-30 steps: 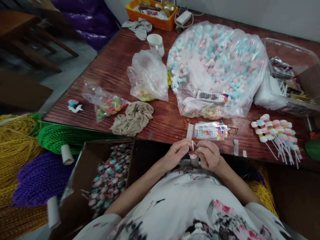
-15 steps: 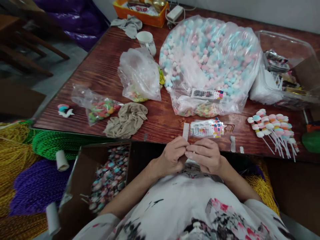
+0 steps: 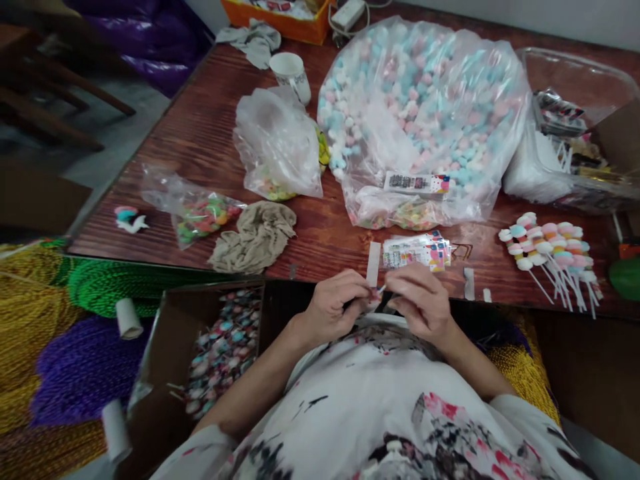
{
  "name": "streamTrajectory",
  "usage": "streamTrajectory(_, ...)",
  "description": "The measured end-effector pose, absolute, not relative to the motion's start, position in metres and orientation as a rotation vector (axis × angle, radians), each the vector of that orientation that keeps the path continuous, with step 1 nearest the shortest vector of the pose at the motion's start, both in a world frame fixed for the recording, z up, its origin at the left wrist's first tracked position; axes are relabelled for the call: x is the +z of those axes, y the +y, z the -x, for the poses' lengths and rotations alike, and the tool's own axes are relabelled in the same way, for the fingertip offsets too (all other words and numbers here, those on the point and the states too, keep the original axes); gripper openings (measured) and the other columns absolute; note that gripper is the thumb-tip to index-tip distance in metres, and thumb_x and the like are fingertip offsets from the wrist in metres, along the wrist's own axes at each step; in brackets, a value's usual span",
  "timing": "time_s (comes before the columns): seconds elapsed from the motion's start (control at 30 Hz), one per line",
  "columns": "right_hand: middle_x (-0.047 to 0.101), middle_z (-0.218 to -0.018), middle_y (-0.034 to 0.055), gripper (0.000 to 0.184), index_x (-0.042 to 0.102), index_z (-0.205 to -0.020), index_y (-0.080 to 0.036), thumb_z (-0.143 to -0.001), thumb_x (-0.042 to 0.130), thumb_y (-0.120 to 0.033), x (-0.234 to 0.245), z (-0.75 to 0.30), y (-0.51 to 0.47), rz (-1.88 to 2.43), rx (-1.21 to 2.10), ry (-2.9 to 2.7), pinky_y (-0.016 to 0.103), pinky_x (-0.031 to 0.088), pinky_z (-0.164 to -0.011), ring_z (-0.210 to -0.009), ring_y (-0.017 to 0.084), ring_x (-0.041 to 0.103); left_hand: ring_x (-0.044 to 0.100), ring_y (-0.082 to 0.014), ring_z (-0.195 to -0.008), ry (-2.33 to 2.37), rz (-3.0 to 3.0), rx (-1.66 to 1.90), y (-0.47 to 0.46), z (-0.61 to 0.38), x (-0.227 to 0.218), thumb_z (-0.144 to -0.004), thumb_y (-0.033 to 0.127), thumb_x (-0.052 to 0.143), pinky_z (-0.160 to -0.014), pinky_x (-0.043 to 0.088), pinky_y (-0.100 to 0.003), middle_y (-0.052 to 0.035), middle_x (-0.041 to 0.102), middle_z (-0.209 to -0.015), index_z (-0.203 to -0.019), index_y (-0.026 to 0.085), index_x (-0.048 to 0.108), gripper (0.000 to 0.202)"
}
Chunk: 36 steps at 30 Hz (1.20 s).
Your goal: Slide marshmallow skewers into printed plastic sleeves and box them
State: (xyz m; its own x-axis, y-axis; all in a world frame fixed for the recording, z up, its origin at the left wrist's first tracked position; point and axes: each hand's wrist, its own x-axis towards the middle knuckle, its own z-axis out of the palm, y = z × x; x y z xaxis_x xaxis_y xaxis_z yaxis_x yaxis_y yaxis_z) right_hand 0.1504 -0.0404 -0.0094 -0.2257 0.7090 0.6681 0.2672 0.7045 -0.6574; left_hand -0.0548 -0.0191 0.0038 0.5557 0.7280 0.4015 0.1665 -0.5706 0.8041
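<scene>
Head view: your left hand [image 3: 336,305] pinches a small pinkish piece [image 3: 374,301] just off the table's [image 3: 325,243] front edge; whether your right hand [image 3: 421,303] grips its white stick [image 3: 381,289], I cannot tell. Keep the left pinch steady, the right touch light.

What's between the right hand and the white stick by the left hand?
Nothing visible: the white stick sits between the left hand and right hand, no object in between. The printed cards lie beyond, on the table. Contact is too blurred to tell.
</scene>
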Motion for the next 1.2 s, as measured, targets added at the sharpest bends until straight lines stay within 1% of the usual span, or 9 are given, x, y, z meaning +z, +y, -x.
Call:
streamTrajectory(0.1, 0.069, -0.081, 0.0042, 0.038, 0.058, -0.122, -0.024, -0.088, 0.050, -0.010, -0.012, -0.144, -0.038, 0.651, 0.565, -1.874, 0.035, 0.052, -0.071, -0.075, 0.016, 0.064, 0.061, -0.0175, -0.077, 0.660, -2.111, 0.966, -0.023, 0.050, -0.002, -0.083, 0.007, 0.054, -0.075, 0.051, -0.033, -0.0070, 0.068, -0.079, -0.088, 0.018, 0.066, 0.017)
streamTrajectory(0.17, 0.067, -0.077, 0.0040, 0.034, 0.060, -0.116, -0.023, -0.087, 0.049, -0.010, -0.015, -0.143, -0.037, 0.688, 0.552, -1.869, 0.035, 0.052, -0.069, -0.072, 0.016, 0.062, 0.061, -0.0176, -0.078, 0.646, -2.107, 0.983, -0.027, 0.048, -0.005, -0.083, 0.006, 0.053, -0.075, 0.051, -0.033, -0.0075, 0.068, -0.080, -0.087, 0.017, 0.066, 0.018)
streamTrajectory(0.33, 0.069, -0.093, 0.0068, 0.028, 0.061, -0.116, -0.023, -0.089, 0.053, -0.016, -0.021, -0.145, -0.041, 0.802, 0.719, -1.867, 0.035, 0.052, -0.074, -0.080, 0.016, 0.063, 0.063, -0.0167, -0.076, 0.710, -2.044, 0.961, -0.033, 0.050, -0.005, -0.086, 0.010, 0.053, -0.071, 0.051, -0.029, -0.0070, 0.069, -0.079, -0.085, 0.018, 0.066, 0.014)
streamTrajectory(0.47, 0.062, -0.109, 0.0070, 0.053, 0.048, -0.135, -0.023, -0.086, 0.063, -0.037, -0.026, -0.148, -0.046, 0.935, 1.140, -1.554, 0.030, 0.053, -0.073, -0.080, 0.013, 0.059, 0.065, -0.0141, -0.074, 0.875, -1.964, 0.992, -0.034, 0.052, -0.002, -0.085, 0.012, 0.059, -0.070, 0.051, -0.025, -0.0046, 0.070, -0.081, -0.094, 0.018, 0.064, 0.012)
streamTrajectory(0.6, 0.064, -0.089, 0.0033, 0.023, 0.071, -0.092, -0.019, -0.079, 0.072, -0.037, -0.030, -0.146, -0.048, 0.965, 1.258, -1.541, 0.029, 0.050, -0.073, -0.079, 0.014, 0.059, 0.065, -0.0124, -0.069, 0.950, -1.806, 1.027, -0.038, 0.045, -0.007, -0.083, 0.014, 0.065, -0.068, 0.051, -0.023, -0.0017, 0.069, -0.078, -0.101, 0.019, 0.061, 0.019)
streamTrajectory(0.67, 0.063, -0.077, 0.0013, 0.017, 0.069, -0.074, -0.018, -0.079, 0.073, -0.034, -0.030, -0.144, -0.047, 0.967, 1.273, -1.445, 0.028, 0.049, -0.068, -0.071, 0.013, 0.059, 0.065, -0.0127, -0.071, 0.923, -1.638, 1.125, -0.038, 0.041, -0.011, -0.080, 0.015, 0.069, -0.070, 0.052, -0.024, -0.0010, 0.068, -0.079, -0.107, 0.020, 0.060, 0.028)
streamTrajectory(0.77, 0.060, -0.069, -0.0006, 0.017, 0.067, -0.068, -0.018, -0.077, 0.074, -0.030, -0.028, -0.141, -0.045, 0.994, 1.236, -1.267, 0.027, 0.047, -0.063, -0.066, 0.012, 0.056, 0.065, -0.0143, -0.080, 0.898, -1.381, 1.178, -0.035, 0.038, -0.016, -0.076, 0.020, 0.076, -0.077, 0.052, -0.026, -0.0018, 0.069, -0.088, -0.123, 0.022, 0.055, 0.052)
streamTrajectory(0.9, 0.059, -0.068, -0.0016, 0.015, 0.064, -0.067, -0.018, -0.077, 0.074, -0.023, -0.027, -0.136, -0.046, 1.052, 1.002, -1.248, 0.026, 0.045, -0.061, -0.064, 0.012, 0.055, 0.063, -0.0164, -0.081, 0.901, -1.345, 0.868, -0.036, 0.036, -0.020, -0.087, 0.034, 0.064, -0.077, 0.050, -0.028, -0.0053, 0.069, -0.086, -0.098, 0.015, 0.071, 0.023)
streamTrajectory(1.2, 0.069, -0.084, 0.0045, 0.005, 0.066, -0.085, -0.023, -0.082, 0.067, -0.019, -0.045, -0.126, -0.046, 1.028, 0.402, -1.483, 0.034, 0.052, -0.066, -0.073, 0.017, 0.064, 0.051, -0.0093, -0.057, 0.885, -0.782, 0.968, -0.044, 0.011, -0.033, -0.077, 0.034, 0.073, -0.058, 0.044, -0.022, 0.0030, 0.057, -0.063, -0.070, 0.015, 0.061, 0.024)
